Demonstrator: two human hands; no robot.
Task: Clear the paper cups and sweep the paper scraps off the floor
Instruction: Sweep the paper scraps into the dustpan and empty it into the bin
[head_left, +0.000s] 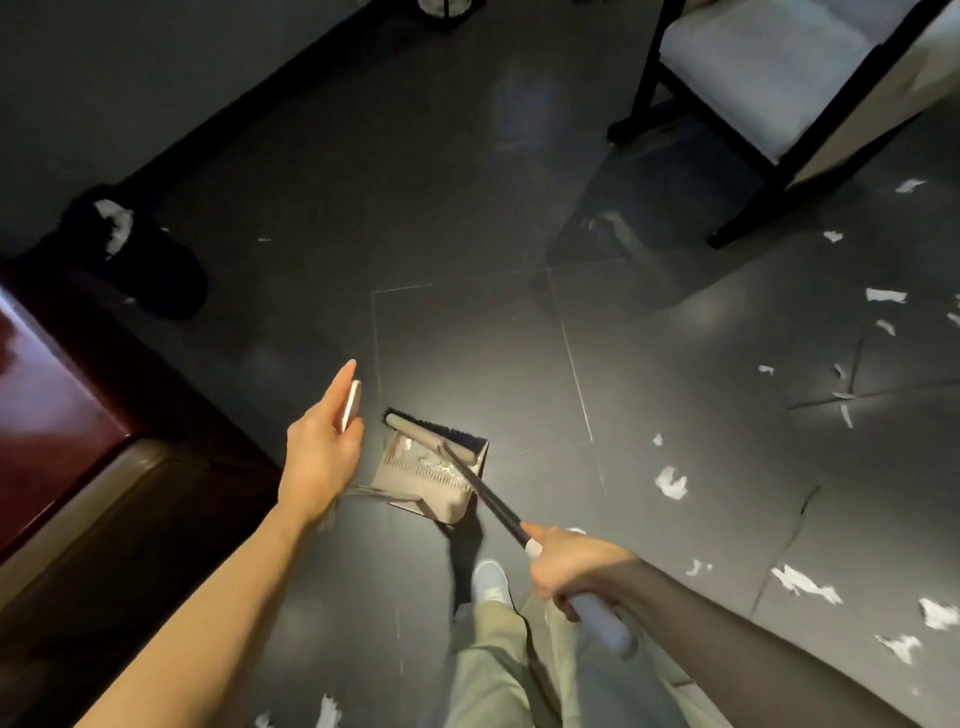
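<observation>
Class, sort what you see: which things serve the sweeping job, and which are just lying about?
For the job: broom, dustpan, paper scraps, bin.
Lying about: chair, dark wooden furniture.

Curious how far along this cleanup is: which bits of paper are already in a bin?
The white wad inside the black bin by the wall. Other scraps lie in the dustpan or loose on the floor.
</observation>
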